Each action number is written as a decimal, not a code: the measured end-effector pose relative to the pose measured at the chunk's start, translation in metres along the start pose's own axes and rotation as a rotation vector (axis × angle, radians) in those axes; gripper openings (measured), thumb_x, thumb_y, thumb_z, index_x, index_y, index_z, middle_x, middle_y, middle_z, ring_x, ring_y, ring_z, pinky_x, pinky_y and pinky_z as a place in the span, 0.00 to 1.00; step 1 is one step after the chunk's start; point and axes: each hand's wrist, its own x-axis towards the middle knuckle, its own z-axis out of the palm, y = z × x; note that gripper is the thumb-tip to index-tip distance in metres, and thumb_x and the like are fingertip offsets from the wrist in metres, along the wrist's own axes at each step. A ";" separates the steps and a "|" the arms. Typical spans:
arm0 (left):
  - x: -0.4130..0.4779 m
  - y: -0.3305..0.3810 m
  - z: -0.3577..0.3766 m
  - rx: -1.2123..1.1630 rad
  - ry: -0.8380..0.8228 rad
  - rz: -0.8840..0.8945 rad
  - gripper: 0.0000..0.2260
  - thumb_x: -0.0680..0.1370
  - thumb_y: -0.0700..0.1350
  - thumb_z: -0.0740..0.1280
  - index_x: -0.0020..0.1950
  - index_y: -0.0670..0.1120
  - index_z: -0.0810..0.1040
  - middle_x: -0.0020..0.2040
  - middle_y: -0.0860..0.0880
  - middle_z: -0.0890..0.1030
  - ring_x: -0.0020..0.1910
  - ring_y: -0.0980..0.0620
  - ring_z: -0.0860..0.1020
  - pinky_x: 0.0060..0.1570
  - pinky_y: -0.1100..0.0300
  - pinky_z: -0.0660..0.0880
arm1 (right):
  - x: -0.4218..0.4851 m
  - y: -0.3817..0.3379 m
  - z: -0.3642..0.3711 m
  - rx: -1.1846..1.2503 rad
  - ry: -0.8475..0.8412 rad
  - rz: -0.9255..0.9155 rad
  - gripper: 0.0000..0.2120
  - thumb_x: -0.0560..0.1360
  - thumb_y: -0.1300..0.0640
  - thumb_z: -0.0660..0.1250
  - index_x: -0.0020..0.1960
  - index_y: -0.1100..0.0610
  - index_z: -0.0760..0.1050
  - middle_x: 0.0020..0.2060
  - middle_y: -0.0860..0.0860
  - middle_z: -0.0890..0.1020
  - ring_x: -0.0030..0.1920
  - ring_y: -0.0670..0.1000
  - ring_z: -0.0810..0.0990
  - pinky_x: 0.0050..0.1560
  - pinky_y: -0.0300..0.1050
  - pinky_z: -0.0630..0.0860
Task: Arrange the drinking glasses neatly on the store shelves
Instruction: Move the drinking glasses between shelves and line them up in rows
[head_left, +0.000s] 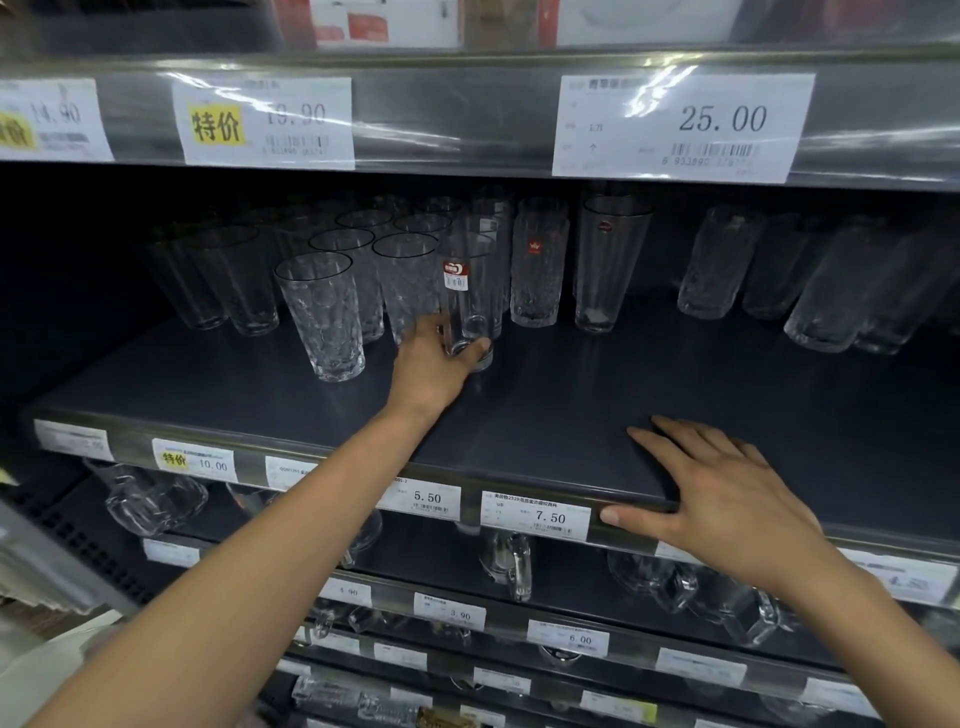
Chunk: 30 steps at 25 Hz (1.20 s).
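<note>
A tall plain glass with a red label is being gripped low, close to its base, by the left hand. The thumb is being pressed across the front and the fingers are being curled round the far side, so the hand is clamped on it. The low hold is probably being used because the rim is crowded by its neighbours and the base is where sliding is best controlled. Whether the base is being rested on the shelf or held just clear of it cannot be told.

The glass is being held at the front of its own file, with like glasses standing directly behind it. It is flanked by a block of dimpled glasses on its left and a faceted glass on its right. Each kind is being kept in its own column running front to back, seemingly above its own price tag.

The right hand is being laid flat on the shelf's front lip, fingers spread and straight, holding nothing. It is likely being used as a brace while the other arm is being stretched deep. The front of the shelf is being left bare, which suggests the files are yet to be drawn forward.
</note>
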 end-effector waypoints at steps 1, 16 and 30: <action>0.000 0.000 0.000 0.001 -0.004 -0.003 0.28 0.74 0.54 0.75 0.68 0.42 0.72 0.60 0.43 0.80 0.59 0.45 0.79 0.58 0.56 0.75 | 0.000 0.000 0.000 0.002 -0.002 0.001 0.51 0.62 0.17 0.40 0.79 0.41 0.47 0.79 0.43 0.52 0.78 0.47 0.50 0.77 0.51 0.52; -0.002 -0.001 -0.002 -0.019 -0.017 0.011 0.22 0.74 0.49 0.75 0.65 0.42 0.76 0.55 0.46 0.83 0.54 0.49 0.80 0.51 0.62 0.72 | -0.001 -0.002 -0.001 0.036 -0.011 0.003 0.49 0.64 0.18 0.44 0.79 0.42 0.48 0.79 0.44 0.52 0.78 0.48 0.50 0.77 0.50 0.51; -0.067 0.041 -0.051 -0.203 -0.494 0.005 0.02 0.77 0.43 0.72 0.48 0.50 0.84 0.47 0.54 0.84 0.48 0.57 0.81 0.48 0.74 0.73 | -0.032 0.005 -0.033 0.919 0.272 0.172 0.24 0.69 0.37 0.68 0.64 0.40 0.76 0.60 0.38 0.80 0.62 0.36 0.76 0.67 0.41 0.71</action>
